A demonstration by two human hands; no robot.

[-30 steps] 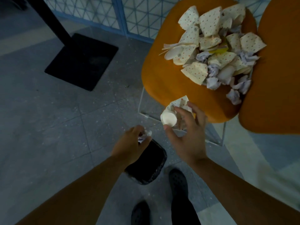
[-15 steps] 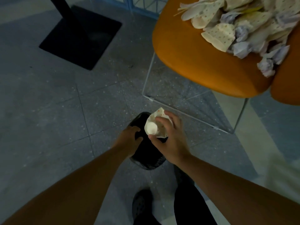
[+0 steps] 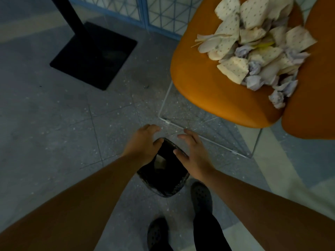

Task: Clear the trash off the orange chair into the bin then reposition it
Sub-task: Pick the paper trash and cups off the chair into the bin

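Note:
The orange chair (image 3: 213, 84) stands at the upper right, its seat piled with trash (image 3: 253, 46): several dotted cream paper scraps and crumpled pale purple balls. On the floor below sits a small black bin (image 3: 166, 180) with a pale scrap lying inside it. My left hand (image 3: 143, 142) hovers over the bin's left rim with relaxed, empty fingers. My right hand (image 3: 194, 153) hovers over the right rim, fingers spread and empty.
A black square stand base (image 3: 94, 55) with a post lies at the upper left. A blue-framed mesh panel (image 3: 159, 13) runs along the back. The chair's thin wire legs (image 3: 204, 136) reach the floor just beyond my hands. My dark shoes (image 3: 201, 196) are beside the bin.
Both hands have let go of their trash over the bin; the paper cup and scraps are gone from my right hand, and a pale scrap now lies in the bin.

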